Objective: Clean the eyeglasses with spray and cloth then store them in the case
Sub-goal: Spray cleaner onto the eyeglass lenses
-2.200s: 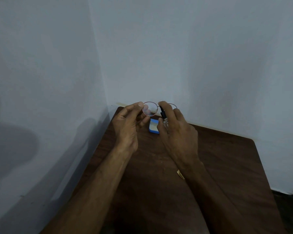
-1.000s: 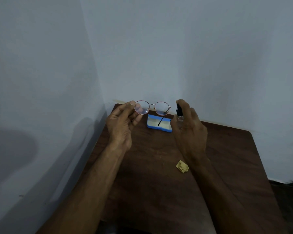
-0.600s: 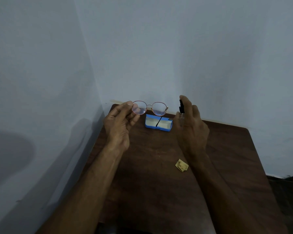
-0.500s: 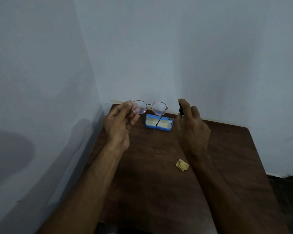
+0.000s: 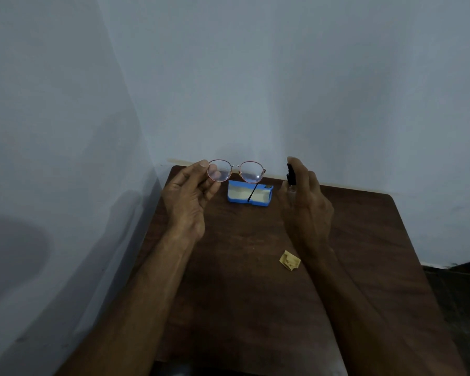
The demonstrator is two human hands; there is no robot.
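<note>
My left hand [image 5: 189, 198] pinches the left rim of round, thin-framed eyeglasses [image 5: 251, 172], holding them upright above the far end of the table. One dark temple arm hangs down in front of the open blue case [image 5: 248, 195], which lies on the table below with a pale lining. My right hand [image 5: 305, 204] grips a small spray bottle [image 5: 291, 176] with a black top, forefinger on the nozzle, to the right of the glasses. A crumpled yellow cloth [image 5: 290, 261] lies on the table beside my right wrist.
The dark wooden table [image 5: 255, 280] stands in a corner, with pale walls on its left and far sides. Its right edge drops to a dark floor [image 5: 461, 289].
My right hand with the spray bottle has moved away to the right of the glasses, uncovering the case and the cloth. The forefinger rises and presses on the nozzle. My left hand stays put.
</note>
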